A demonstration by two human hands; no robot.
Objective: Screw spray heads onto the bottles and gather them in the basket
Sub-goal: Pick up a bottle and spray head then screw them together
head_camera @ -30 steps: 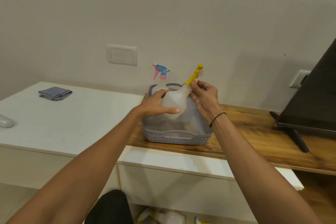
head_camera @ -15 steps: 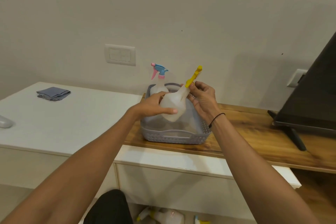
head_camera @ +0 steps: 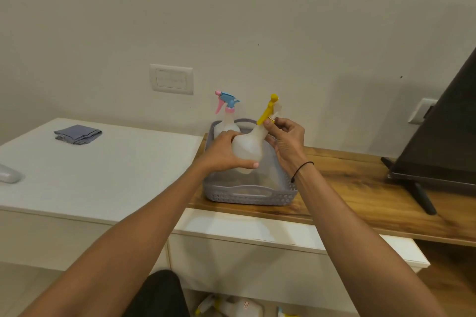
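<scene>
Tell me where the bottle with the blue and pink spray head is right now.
The bottle with the blue spray head stands upright in the back left corner of the grey basket, just behind the left hand.

One head-worn view only — we look forward and slightly down, close over both forearms, toward the basket (head_camera: 251,194) against the wall (head_camera: 231,20).

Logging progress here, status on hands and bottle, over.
Left hand holds bottle above basket. Right hand pinches yellow spray head at neck. Nothing in the way.
</scene>
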